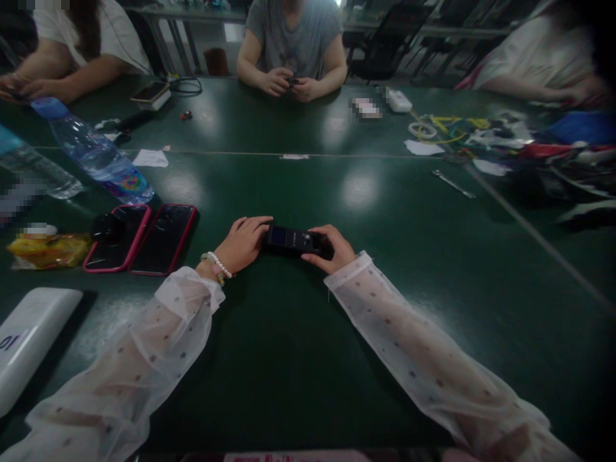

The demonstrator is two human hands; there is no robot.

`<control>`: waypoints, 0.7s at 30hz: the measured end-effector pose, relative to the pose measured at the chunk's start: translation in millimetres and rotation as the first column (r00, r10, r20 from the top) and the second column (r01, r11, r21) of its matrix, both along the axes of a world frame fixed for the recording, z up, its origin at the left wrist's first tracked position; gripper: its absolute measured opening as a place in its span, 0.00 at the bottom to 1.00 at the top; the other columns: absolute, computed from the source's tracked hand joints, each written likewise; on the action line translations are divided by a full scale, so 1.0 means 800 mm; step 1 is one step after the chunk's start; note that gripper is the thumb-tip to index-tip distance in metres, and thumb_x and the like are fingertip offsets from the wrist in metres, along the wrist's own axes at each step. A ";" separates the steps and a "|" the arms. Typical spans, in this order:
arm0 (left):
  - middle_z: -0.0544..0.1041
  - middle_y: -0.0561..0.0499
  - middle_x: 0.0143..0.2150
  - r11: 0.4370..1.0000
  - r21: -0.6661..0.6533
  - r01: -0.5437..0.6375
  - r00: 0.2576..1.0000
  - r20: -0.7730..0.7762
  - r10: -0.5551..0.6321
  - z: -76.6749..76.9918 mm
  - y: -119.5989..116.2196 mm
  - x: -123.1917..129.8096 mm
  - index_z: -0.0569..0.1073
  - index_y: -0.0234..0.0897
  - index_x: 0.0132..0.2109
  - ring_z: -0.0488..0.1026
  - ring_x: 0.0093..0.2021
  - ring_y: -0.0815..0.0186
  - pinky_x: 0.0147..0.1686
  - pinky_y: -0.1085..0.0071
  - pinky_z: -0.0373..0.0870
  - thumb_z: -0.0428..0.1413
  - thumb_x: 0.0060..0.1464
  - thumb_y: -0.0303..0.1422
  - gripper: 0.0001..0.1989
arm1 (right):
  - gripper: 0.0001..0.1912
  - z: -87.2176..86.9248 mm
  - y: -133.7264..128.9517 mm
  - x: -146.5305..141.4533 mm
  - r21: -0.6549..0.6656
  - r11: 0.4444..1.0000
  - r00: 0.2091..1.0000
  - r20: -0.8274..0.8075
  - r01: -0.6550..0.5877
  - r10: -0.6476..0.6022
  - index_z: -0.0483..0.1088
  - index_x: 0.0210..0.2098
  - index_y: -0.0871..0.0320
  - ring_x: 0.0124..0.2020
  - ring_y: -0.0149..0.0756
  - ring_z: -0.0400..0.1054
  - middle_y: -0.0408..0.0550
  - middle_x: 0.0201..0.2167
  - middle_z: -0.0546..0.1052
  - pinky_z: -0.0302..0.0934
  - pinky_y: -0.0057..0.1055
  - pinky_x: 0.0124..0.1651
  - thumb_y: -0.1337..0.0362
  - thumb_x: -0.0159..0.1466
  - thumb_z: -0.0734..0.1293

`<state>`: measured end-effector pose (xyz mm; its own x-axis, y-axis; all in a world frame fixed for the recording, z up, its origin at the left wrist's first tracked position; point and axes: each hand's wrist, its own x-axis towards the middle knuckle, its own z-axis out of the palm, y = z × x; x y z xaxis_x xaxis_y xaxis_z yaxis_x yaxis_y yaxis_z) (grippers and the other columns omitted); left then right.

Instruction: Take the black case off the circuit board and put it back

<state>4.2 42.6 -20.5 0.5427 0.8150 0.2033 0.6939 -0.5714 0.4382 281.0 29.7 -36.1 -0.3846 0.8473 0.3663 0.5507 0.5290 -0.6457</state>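
A small black device (pixel 293 240) with a dark screen on its left part lies level between my two hands, low over the green table (pixel 289 353). My left hand (pixel 244 244) is closed on its left end, fingers over the top edge. The right end is gripped by my right hand (pixel 333 249), thumb along the near side and fingers on the far side. White sheer sleeves cover both forearms, and a beaded bracelet (pixel 219 264) is on the left wrist.
Two red-edged phones (pixel 163 239) (pixel 120 247), a yellow packet (pixel 51 250), a white power bank (pixel 33 340) and plastic bottles (pixel 99 154) stand or lie left. A wrench (pixel 453 183) and tangled cables (pixel 447 128) lie right. Three people sit across the table.
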 end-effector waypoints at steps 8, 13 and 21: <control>0.66 0.42 0.66 0.998 0.055 0.005 0.995 -0.099 0.000 0.003 -0.002 0.001 0.67 0.36 0.57 0.63 0.64 0.53 0.64 0.49 0.52 0.48 0.56 0.22 0.21 | 0.26 0.002 -0.003 -0.004 0.132 0.991 0.999 0.039 0.010 -0.015 0.65 0.52 0.58 0.45 0.48 0.71 0.56 0.44 0.75 0.69 0.47 0.45 0.54 0.58 0.72; 0.68 0.42 0.64 0.995 0.103 -0.008 0.989 -0.148 0.024 0.001 -0.003 0.001 0.67 0.37 0.58 0.64 0.64 0.55 0.63 0.51 0.54 0.45 0.62 0.26 0.19 | 0.27 0.004 -0.011 -0.001 0.213 0.973 0.995 -0.065 0.092 -0.080 0.63 0.54 0.53 0.44 0.45 0.73 0.53 0.45 0.75 0.70 0.45 0.44 0.52 0.59 0.71; 0.66 0.43 0.66 0.997 0.077 0.016 0.988 -0.157 -0.004 0.005 -0.003 0.000 0.66 0.36 0.59 0.63 0.64 0.56 0.63 0.51 0.53 0.43 0.65 0.29 0.18 | 0.27 -0.006 0.001 0.007 0.158 0.886 0.859 -0.366 0.436 -0.358 0.64 0.52 0.53 0.42 0.43 0.73 0.52 0.45 0.73 0.69 0.43 0.44 0.47 0.59 0.69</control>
<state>4.2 40.3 -16.8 0.5809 0.7943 0.1780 0.7445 -0.6069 0.2782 286.9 30.7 -40.7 0.1375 0.7800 0.6105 0.5307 0.4624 -0.7103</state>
